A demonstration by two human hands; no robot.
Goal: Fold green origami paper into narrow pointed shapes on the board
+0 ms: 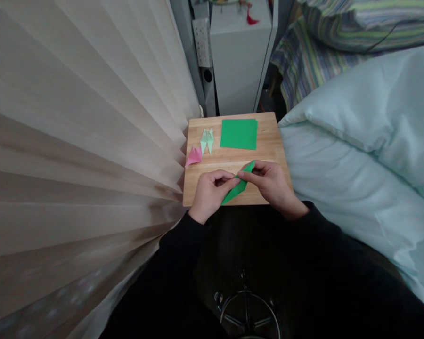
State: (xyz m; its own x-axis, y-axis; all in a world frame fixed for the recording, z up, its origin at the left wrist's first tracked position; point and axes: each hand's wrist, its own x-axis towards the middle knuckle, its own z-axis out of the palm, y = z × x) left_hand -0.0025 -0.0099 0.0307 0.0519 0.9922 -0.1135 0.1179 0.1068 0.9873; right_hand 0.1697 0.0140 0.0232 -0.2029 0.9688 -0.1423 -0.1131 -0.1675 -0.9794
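Observation:
A folded piece of green origami paper (237, 189) is held slantwise over the front part of a small wooden table (212, 169). My left hand (211, 192) pinches it near its middle from the left, thumb on top. From the right, my right hand (268, 181) grips its upper part between thumb and fingers. The fingers behind the paper are partly hidden. Beyond my hands lies a stack of green square paper (239, 133). Pale green folded origami (207, 140) and a pink folded origami piece (194, 156) sit at the table's left side.
A pleated curtain (120, 141) hangs along the left, touching the table's edge. At the right is a bed with a pale blue quilt (339, 160). A white cabinet (238, 66) stands behind the table, with a red tassel (250, 16) on it. A wheeled chair base (247, 315) shows below.

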